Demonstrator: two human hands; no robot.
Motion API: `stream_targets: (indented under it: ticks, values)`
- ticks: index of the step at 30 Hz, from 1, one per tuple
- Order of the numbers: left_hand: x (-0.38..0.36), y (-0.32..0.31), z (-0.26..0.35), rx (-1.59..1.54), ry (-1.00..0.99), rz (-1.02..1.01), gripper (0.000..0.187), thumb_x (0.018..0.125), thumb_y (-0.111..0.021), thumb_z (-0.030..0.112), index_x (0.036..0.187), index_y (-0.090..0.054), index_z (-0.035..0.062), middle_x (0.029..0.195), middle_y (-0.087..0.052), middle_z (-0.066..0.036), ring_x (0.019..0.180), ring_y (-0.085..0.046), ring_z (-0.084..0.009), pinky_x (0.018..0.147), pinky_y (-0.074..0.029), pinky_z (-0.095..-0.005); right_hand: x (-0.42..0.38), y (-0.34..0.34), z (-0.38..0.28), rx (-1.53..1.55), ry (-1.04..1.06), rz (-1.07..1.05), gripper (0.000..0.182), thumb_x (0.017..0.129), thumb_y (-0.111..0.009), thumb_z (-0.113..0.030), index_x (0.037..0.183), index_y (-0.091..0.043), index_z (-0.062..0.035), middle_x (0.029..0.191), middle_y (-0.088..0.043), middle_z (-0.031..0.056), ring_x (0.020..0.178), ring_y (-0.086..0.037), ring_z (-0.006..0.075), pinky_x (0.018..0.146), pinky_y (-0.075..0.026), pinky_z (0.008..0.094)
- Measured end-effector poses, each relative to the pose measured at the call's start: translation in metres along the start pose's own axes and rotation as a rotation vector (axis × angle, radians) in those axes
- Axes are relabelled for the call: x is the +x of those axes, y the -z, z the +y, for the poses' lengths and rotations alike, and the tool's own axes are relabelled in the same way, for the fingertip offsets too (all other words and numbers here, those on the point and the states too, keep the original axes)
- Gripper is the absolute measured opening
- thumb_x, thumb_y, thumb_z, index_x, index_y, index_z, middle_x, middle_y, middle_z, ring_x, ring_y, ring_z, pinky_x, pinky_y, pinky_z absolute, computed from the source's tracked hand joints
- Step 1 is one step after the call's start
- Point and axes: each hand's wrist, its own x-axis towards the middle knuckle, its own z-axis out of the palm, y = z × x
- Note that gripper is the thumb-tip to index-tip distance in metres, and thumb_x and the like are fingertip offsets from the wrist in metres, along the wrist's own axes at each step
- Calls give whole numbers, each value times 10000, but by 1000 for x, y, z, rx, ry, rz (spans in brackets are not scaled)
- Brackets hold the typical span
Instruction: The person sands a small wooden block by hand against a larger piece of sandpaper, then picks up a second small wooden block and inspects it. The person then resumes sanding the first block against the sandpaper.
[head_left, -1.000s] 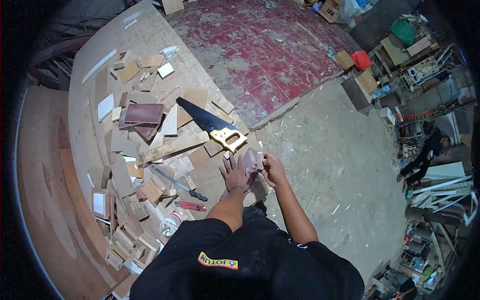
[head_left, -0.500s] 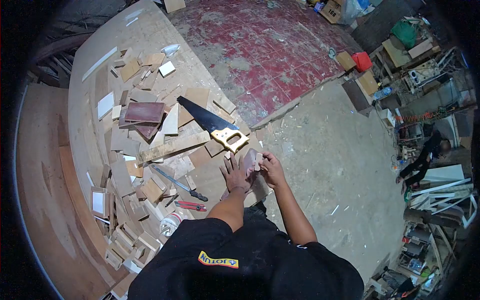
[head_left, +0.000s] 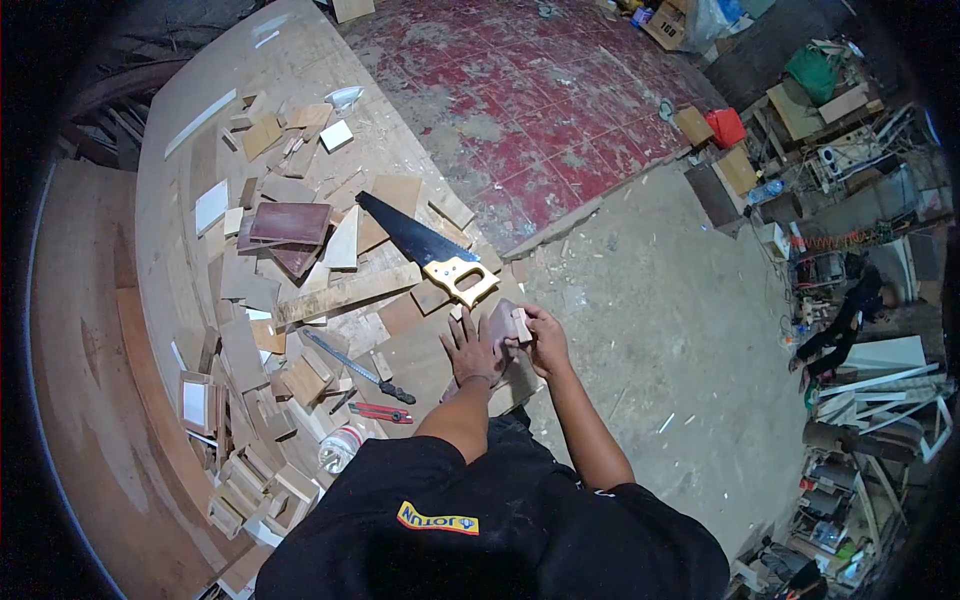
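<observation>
My left hand [head_left: 474, 352] lies flat with spread fingers on a brownish-pink sheet [head_left: 504, 318], which looks like sandpaper, at the table's edge. Pinched in my right hand [head_left: 544, 343] is a small light wooden block [head_left: 521, 325], held against the right side of that sheet. Just beyond my hands rests a handsaw [head_left: 425, 248] with a yellow and black handle. A thin saw with a black grip [head_left: 396, 391] and a red utility knife [head_left: 381, 412] lie to the left of my left forearm.
Wood offcuts [head_left: 340, 294] and dark red boards [head_left: 289, 224] are scattered over the wooden table [head_left: 290, 70]. A white roll [head_left: 341, 449] stands near my torso. At the far right, a person in dark clothes [head_left: 853, 312] is beside piled white strips [head_left: 880, 385].
The small block in my right hand has tilted and shifted slightly down and right. My left hand has stayed in place. The person at the far right has moved slightly.
</observation>
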Motion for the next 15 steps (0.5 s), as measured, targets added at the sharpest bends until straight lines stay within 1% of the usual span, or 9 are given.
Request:
stream_targets:
  ticks: [2,5,7,8,10,11,13,14,15]
  values:
    - [0,1,1,-1,2,1,733,894,-512,446,1536,-229,232,1616,-60,-135,1475,-47,-402,1146,-75,-628,-1,-3,-3,29,4,34,328,909,-440,-27,1221,-529,20,1023,-618,163,732,-666,245,637,-617,372]
    - [-2,10,3,-9,4,-22,710,913,-487,438,1538,-228,221,1615,-62,-138,1475,-45,-404,1145,-74,-629,-3,-3,-4,-32,11,27,304,911,-461,-63,1189,-565,1,1070,-622,142,772,-662,231,668,-604,366]
    - [-1,10,3,-50,-5,-28,708,920,-453,420,1541,-208,184,1611,-24,-174,1467,-21,-433,1136,-56,-646,0,3,1,-401,77,109,244,905,-502,-51,1115,-616,-3,1053,-624,120,764,-663,203,636,-578,318]
    - [-2,10,3,-48,-5,-30,708,920,-453,420,1541,-208,184,1611,-24,-174,1467,-21,-433,1136,-56,-646,5,8,8,-399,75,110,244,905,-502,-51,1115,-616,-3,1053,-624,120,764,-663,203,636,-578,318]
    - [-3,16,6,-53,10,-42,700,925,-454,409,1541,-210,182,1609,-28,-179,1468,-9,-430,1137,-46,-644,19,23,28,-877,498,221,213,878,-558,-53,1067,-643,-4,1039,-633,126,770,-670,228,630,-556,316]
    - [-4,16,6,-49,10,-44,700,925,-454,409,1541,-210,182,1609,-28,-179,1468,-9,-430,1137,-46,-644,19,26,31,-874,495,222,213,878,-558,-53,1067,-643,-4,1039,-633,126,770,-670,228,630,-556,316]
    - [-3,17,6,-51,11,-56,690,931,-450,397,1542,-210,183,1609,-23,-182,1469,0,-429,1137,-40,-644,14,20,27,-1069,618,171,305,829,-610,-77,1129,-596,-25,1077,-613,179,943,-640,310,827,-524,392]
    - [-3,17,6,-47,13,-56,690,931,-450,397,1542,-210,183,1609,-23,-182,1469,0,-429,1137,-40,-644,13,16,26,-1064,616,169,305,829,-610,-77,1129,-596,-25,1077,-613,179,943,-640,310,827,-524,392]
    - [-2,16,5,-63,9,-58,688,932,-449,392,1542,-210,184,1609,-22,-182,1469,-1,-428,1137,-39,-644,13,17,28,-1135,678,123,309,816,-624,-91,1117,-595,-28,1090,-602,192,950,-629,349,826,-524,412]
